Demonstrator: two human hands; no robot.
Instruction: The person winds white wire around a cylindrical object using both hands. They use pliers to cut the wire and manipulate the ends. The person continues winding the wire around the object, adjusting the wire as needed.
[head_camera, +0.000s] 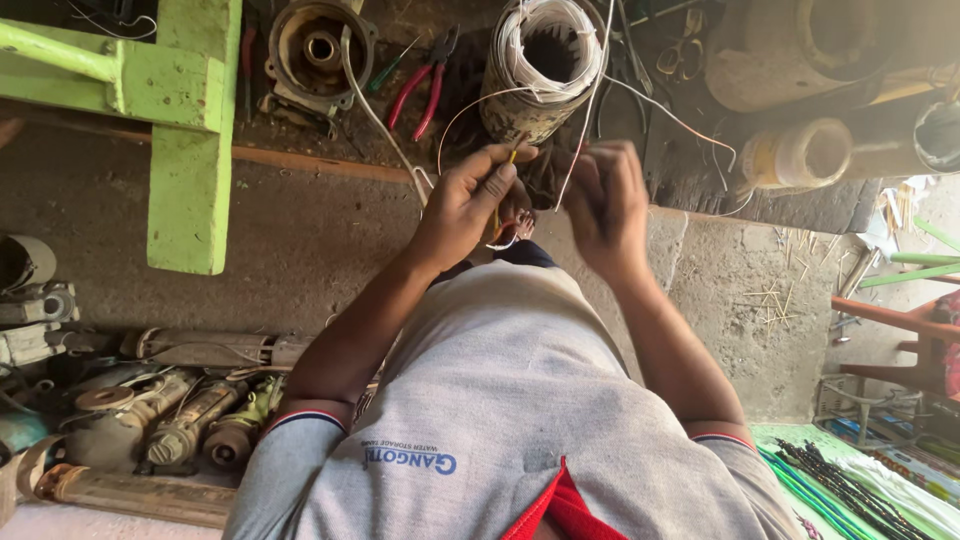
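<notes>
Left hand (470, 195) is pinching a thin yellow-sleeved wire (505, 175), held roughly upright. Right hand (605, 200) is closing on thin white lead wires (585, 110), which are running far to the cylindrical wound motor stator (540, 70) on the bench (330, 140), just beyond both hands.

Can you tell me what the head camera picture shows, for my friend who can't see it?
A person's left hand and right hand pinch thin wires in front of a wire-wound motor coil on a cluttered workbench. Red-handled pliers lie beside the coil, and old motor parts sit on the floor.
</notes>
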